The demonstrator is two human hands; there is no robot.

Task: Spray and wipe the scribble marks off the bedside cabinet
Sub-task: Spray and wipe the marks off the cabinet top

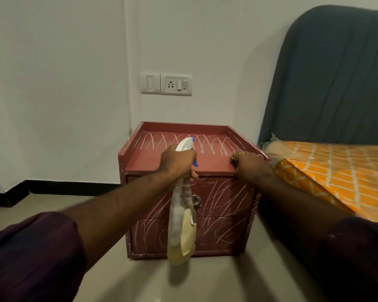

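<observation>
A small red-brown bedside cabinet (pixel 144 159) stands on the floor against the wall. White scribble marks (pixel 212 142) cover the back half of its top and both drawer fronts. My left hand (pixel 176 163) grips the neck of a clear spray bottle (pixel 180 227) with yellowish liquid; its white and blue head points over the cabinet top. My right hand (pixel 252 167) rests on the top's front right corner, closed on a small patterned cloth (pixel 236 156), mostly hidden under the fingers.
A bed with an orange checked cover (pixel 336 171) and a dark grey headboard (pixel 336 73) stands close on the cabinet's right. A wall socket and switch plate (pixel 166 84) sits above the cabinet. Beige floor tiles (pixel 216 277) lie in front.
</observation>
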